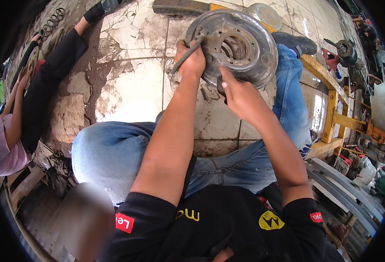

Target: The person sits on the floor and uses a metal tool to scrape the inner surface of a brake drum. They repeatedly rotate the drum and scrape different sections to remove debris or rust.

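A round, greasy metal plate (262, 61), much like a brake backing plate, lies tilted in front of me between my legs. It has a wide central hole ringed by smaller bolt holes. At its left edge, my left hand (191, 61) is closed around a dark metal rod (187, 54), whose upper end meets the plate. My right hand (241, 97) is at the plate's near edge, its fingers curled on a black handle (221, 86) and the index finger laid forward toward the plate. The handle's far end is hidden, so the tool's kind cannot be told.
Beyond the plate are a round translucent container (265, 16) and a dark metal bar (179, 7) on the tiled floor (131, 74). A yellow metal frame (332, 113) stands at right, near grey metal rails (345, 192) and assorted parts. Another person (13, 131) sits at left, near a coil spring (52, 22).
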Demonstrator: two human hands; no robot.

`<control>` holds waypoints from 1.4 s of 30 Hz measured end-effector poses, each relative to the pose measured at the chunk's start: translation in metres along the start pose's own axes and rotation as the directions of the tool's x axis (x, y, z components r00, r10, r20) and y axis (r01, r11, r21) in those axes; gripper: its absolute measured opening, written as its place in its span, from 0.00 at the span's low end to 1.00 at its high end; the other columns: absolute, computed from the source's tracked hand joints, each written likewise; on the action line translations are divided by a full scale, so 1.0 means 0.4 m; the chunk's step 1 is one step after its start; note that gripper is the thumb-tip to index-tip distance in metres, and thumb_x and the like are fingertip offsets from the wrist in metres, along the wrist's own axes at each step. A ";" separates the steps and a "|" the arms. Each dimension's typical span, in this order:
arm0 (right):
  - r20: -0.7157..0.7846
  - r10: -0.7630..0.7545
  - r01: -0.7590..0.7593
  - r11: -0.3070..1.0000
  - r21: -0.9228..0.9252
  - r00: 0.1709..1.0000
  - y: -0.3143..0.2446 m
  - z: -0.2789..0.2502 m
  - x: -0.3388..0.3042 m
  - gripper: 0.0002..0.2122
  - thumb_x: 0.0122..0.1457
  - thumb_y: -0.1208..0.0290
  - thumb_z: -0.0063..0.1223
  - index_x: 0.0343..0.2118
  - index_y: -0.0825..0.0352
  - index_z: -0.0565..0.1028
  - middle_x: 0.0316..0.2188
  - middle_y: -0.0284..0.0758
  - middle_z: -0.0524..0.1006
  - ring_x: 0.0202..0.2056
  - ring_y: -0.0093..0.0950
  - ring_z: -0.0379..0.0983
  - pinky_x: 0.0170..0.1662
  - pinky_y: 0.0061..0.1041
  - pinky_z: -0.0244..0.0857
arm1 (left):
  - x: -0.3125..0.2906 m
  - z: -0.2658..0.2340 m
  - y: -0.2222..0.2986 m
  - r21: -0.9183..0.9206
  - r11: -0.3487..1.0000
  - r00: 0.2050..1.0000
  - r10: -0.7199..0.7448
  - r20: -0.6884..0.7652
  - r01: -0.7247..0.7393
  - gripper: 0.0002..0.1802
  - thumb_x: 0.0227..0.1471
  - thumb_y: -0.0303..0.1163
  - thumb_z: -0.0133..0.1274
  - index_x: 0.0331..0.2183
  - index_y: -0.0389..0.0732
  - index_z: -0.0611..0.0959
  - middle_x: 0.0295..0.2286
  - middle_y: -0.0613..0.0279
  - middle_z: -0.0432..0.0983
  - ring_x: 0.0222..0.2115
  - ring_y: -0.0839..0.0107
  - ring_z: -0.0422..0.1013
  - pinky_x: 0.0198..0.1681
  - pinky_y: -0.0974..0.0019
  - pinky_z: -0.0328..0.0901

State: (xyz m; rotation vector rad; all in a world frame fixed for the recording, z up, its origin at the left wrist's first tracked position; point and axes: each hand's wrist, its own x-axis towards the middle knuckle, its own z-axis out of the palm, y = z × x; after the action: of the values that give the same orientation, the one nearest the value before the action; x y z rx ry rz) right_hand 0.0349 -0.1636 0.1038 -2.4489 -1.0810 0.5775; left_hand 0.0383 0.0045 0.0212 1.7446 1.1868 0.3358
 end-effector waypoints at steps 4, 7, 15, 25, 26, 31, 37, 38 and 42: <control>-0.051 -0.010 0.013 0.999 0.053 0.999 0.023 0.012 -0.004 0.22 0.63 0.72 0.41 0.60 0.71 0.62 0.33 0.52 0.79 0.31 0.51 0.76 0.38 0.46 0.69 | 0.007 0.003 -0.008 0.016 1.000 1.000 -0.002 0.022 0.002 0.27 0.54 0.47 0.47 0.43 0.31 0.75 0.36 0.33 0.77 0.41 0.40 0.73 0.48 0.49 0.66; 0.101 0.088 -0.080 0.993 -0.086 0.991 -0.002 -0.009 0.020 0.22 0.63 0.72 0.41 0.60 0.70 0.62 0.34 0.53 0.79 0.32 0.51 0.76 0.38 0.46 0.69 | 0.006 0.000 -0.001 0.011 1.000 0.999 -0.011 0.031 0.011 0.26 0.56 0.46 0.47 0.43 0.30 0.75 0.38 0.34 0.76 0.42 0.41 0.73 0.48 0.50 0.65; 0.010 0.001 -0.001 0.999 -0.036 1.000 0.005 -0.006 -0.003 0.22 0.62 0.73 0.42 0.59 0.72 0.62 0.32 0.54 0.78 0.34 0.49 0.76 0.37 0.46 0.68 | 0.001 -0.005 0.010 0.003 0.999 0.998 -0.054 0.027 0.054 0.25 0.58 0.46 0.47 0.44 0.31 0.76 0.41 0.36 0.76 0.45 0.43 0.72 0.50 0.51 0.64; -0.141 -0.160 0.152 0.986 -0.061 0.977 0.034 0.011 -0.034 0.21 0.60 0.76 0.45 0.58 0.71 0.65 0.32 0.54 0.78 0.35 0.49 0.76 0.40 0.45 0.68 | 0.008 0.002 -0.002 0.002 1.000 1.000 -0.022 0.023 0.022 0.25 0.56 0.46 0.48 0.44 0.32 0.76 0.38 0.36 0.77 0.42 0.42 0.73 0.48 0.51 0.66; -0.115 -0.119 0.111 0.991 -0.069 0.986 0.036 0.010 -0.029 0.21 0.60 0.76 0.45 0.58 0.71 0.65 0.32 0.55 0.78 0.36 0.49 0.75 0.40 0.45 0.68 | 0.004 0.000 0.008 0.002 1.000 0.999 -0.025 0.036 0.025 0.26 0.56 0.46 0.49 0.44 0.32 0.76 0.38 0.36 0.77 0.43 0.42 0.73 0.48 0.51 0.66; -0.058 -0.120 0.116 0.991 -0.068 0.991 0.006 -0.006 -0.029 0.22 0.59 0.77 0.46 0.57 0.73 0.66 0.35 0.54 0.78 0.38 0.50 0.75 0.43 0.42 0.68 | 0.004 -0.008 0.017 -0.010 0.999 0.998 -0.047 0.040 0.048 0.26 0.57 0.47 0.50 0.45 0.31 0.76 0.39 0.36 0.77 0.44 0.43 0.73 0.48 0.51 0.65; -0.038 -0.062 0.058 0.992 -0.116 0.997 0.030 -0.001 -0.013 0.22 0.57 0.79 0.47 0.56 0.76 0.66 0.35 0.52 0.79 0.39 0.47 0.74 0.45 0.41 0.68 | -0.002 -0.004 0.015 0.011 0.999 0.998 -0.042 0.036 0.042 0.26 0.57 0.46 0.50 0.45 0.32 0.77 0.40 0.37 0.77 0.44 0.43 0.73 0.48 0.51 0.65; -0.073 -0.122 0.111 0.985 -0.136 0.990 0.033 0.001 -0.019 0.22 0.57 0.79 0.47 0.56 0.76 0.66 0.35 0.51 0.79 0.39 0.47 0.74 0.45 0.41 0.68 | -0.005 -0.009 0.017 0.008 0.999 0.998 -0.051 0.040 0.051 0.26 0.57 0.46 0.51 0.45 0.32 0.77 0.40 0.37 0.77 0.44 0.43 0.73 0.48 0.51 0.65; -0.077 -0.114 0.101 0.984 -0.149 0.990 0.041 -0.003 -0.022 0.22 0.57 0.79 0.46 0.56 0.75 0.66 0.33 0.50 0.79 0.39 0.46 0.75 0.44 0.40 0.68 | 0.006 0.000 0.009 -0.013 0.999 0.998 -0.046 0.042 0.047 0.26 0.57 0.47 0.51 0.44 0.32 0.77 0.39 0.37 0.77 0.44 0.44 0.73 0.48 0.51 0.65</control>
State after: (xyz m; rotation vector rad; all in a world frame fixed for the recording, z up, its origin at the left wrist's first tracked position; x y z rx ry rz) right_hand 0.0399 -0.1806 0.0982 -2.4934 -1.2509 0.3682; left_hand 0.0416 0.0061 0.0236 1.7016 1.1907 0.2785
